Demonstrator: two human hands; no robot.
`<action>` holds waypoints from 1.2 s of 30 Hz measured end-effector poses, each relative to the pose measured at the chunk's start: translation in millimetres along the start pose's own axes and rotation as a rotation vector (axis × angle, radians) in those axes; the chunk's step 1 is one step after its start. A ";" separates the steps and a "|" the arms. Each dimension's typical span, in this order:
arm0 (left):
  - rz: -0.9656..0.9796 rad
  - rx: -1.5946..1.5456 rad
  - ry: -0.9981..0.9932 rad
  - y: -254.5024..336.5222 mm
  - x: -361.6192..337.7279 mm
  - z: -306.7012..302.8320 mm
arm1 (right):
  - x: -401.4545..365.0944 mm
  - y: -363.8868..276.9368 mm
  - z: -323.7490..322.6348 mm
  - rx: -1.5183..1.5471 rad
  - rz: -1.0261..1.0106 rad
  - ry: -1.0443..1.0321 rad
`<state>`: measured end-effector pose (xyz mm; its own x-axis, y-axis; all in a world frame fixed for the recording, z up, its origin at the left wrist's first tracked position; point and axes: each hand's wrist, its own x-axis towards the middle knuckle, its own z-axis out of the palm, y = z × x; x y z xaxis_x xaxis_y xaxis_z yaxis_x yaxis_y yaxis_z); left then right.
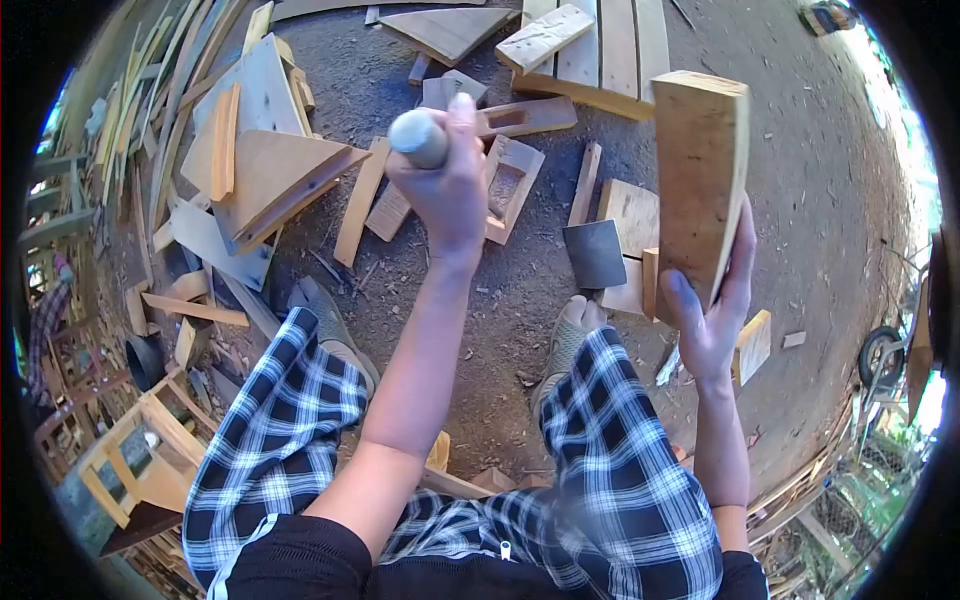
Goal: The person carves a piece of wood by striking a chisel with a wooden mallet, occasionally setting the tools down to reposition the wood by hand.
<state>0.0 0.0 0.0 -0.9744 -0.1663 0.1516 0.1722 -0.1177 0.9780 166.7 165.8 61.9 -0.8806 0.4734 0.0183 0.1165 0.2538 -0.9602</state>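
My left hand (pixel 437 190) is closed around an upright handle whose round, pale end (pixel 418 138) points up toward the camera. What lies below that end is hidden by the hand. My right hand (pixel 715 320) grips the lower part of a thick wooden block (pixel 700 170), with the thumb on its near face and fingers on its right side. The block is held upright above the ground. A flat grey metal piece (pixel 595 253) lies just left of the block, near a narrow wooden bar (pixel 585 185) and a pale board (pixel 630 215).
Cut wood and a slotted wooden piece (pixel 528 116) lie ahead. Triangular boards (pixel 280 180) and long strips (pixel 180 90) are stacked left. A slatted wooden panel (pixel 620 50) is at the top. A wooden frame (pixel 150 460) stands lower left, a wheel (pixel 882 357) far right.
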 end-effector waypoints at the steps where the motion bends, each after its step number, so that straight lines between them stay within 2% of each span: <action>1: -0.039 -0.074 -0.017 10.2 6.5 -5.7 | 1.2 4.0 2.5 -0.106 -0.073 -0.030; 2: -0.079 -0.149 -0.032 16.5 9.7 -8.9 | 1.1 6.9 5.3 -0.215 -0.147 -0.061; 3: -0.163 -0.227 -0.007 4.8 -13.9 9.2 | -2.8 0.2 -19.6 -0.329 -0.123 -0.078; 6: -0.151 -0.210 -0.014 4.9 -8.4 5.1 | -2.8 9.4 -5.3 -0.285 -0.207 -0.063; 14: -0.107 -0.137 0.017 -15.3 -13.6 6.3 | -2.1 5.6 0.0 -0.163 -0.061 -0.055; 21: -0.141 -0.172 0.010 -1.9 -16.5 7.6 | -2.9 5.5 -0.2 -0.161 -0.046 -0.036; 29: 0.021 -0.010 -0.042 -8.4 -26.7 13.6 | -2.7 10.9 -0.7 -0.166 -0.078 -0.056; 36: 0.014 -0.065 -0.002 -7.7 -21.8 7.5 | -4.2 11.8 -4.1 -0.161 -0.068 -0.034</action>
<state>18.8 11.9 -9.7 -0.9721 -0.1667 0.1651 0.1945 -0.1788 0.9645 173.6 170.2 51.6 -0.9038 0.4223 0.0692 0.1260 0.4170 -0.9001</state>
